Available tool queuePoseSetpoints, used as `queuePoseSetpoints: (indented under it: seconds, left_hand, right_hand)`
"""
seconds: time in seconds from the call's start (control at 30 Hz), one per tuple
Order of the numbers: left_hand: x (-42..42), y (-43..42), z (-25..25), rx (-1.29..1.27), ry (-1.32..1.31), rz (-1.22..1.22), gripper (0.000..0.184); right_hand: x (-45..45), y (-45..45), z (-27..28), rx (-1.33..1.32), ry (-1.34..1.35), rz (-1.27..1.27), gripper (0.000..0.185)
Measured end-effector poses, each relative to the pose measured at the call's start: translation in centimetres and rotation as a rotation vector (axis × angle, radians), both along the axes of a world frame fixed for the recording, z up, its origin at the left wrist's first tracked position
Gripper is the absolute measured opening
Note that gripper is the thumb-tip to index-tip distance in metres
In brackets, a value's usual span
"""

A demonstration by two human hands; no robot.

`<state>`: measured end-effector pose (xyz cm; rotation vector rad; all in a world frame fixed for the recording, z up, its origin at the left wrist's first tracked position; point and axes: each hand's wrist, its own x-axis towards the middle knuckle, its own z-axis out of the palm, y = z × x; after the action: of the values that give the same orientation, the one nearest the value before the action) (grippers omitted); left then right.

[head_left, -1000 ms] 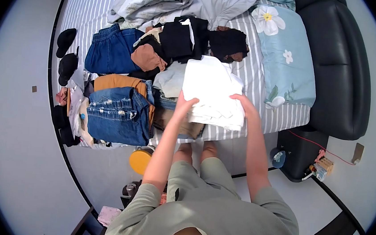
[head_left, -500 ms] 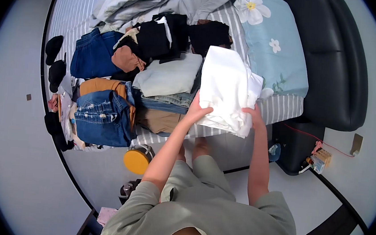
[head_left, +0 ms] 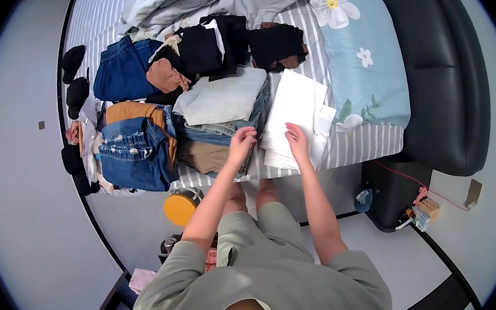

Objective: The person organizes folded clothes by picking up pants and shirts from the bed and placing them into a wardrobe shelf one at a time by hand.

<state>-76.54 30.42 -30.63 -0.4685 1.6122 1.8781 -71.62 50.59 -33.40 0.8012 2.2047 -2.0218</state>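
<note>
Folded white clothes (head_left: 292, 103) lie in a stack at the bed's near edge. My right hand (head_left: 297, 140) is over their lower part, fingers loosely apart and holding nothing; whether it touches the cloth I cannot tell. To the left, my left hand (head_left: 243, 140) hovers by the right side of a pile of folded jeans, its fingers bent, apart and holding nothing. Pale light-blue jeans (head_left: 220, 99) top that pile, and brown trousers (head_left: 203, 156) show at its front.
Dark blue jeans (head_left: 133, 151) and more denim (head_left: 122, 70) lie left. Black clothes (head_left: 201, 50) and a dark lacy garment (head_left: 275, 46) sit behind. A floral pillow (head_left: 365, 59) is at right by the black headboard (head_left: 437, 83). A yellow-topped stool (head_left: 181, 209) stands below the bed.
The white clothes, held in both hands before, now rest on the bed. Both hands have let go; my left moved left toward the jeans, my right inward over the white stack.
</note>
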Motion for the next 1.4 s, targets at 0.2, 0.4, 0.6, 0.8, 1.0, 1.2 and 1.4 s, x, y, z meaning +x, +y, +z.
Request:
queuePoseSetpoints:
  seconds: [0.2,0.4,0.6,0.8,1.0,1.2,1.4]
  left_hand:
    - [-2.7,-3.1,2.1,-0.087,-0.045,0.249,0.019]
    - [-3.2,-3.5,3.2,0.063,-0.124,0.505,0.03]
    - [-3.6,-4.0,3.2,0.246,-0.195,0.617,0.038]
    - [-3.6,-5.2,3.7,0.519,-0.275,0.706,0.042]
    - [-3.5,-6.4,3.4,0.79,-0.285,0.893,0.043]
    - [-4.2,-7.4,4.3,0.867,-0.269,0.892,0.057]
    - [-5.2,-8.0,5.8,0.719,-0.383,1.052,0.054]
  right_hand:
    - [-8.7,-6.5,4.1,-0.315,-0.1,0.094,0.047]
    - [-12.4,-7.8,2.2,-0.112,-0.394,0.236,0.061]
    - [-13.9,-9.8,1.0,-0.124,-0.323,-0.01,0.066]
    - [-16.3,-11.5,5.7,-0.624,-0.379,-0.303,0.055]
    - [-15.4,-11.7,2.7,-0.746,-0.356,-0.34,0.051]
    - [-14.7,-11.6,6.1,-0.833,-0.363,-0.304,0.05]
    - [-9.8,-9.8,9.1,-0.833,-0.373,-0.297,0.051]
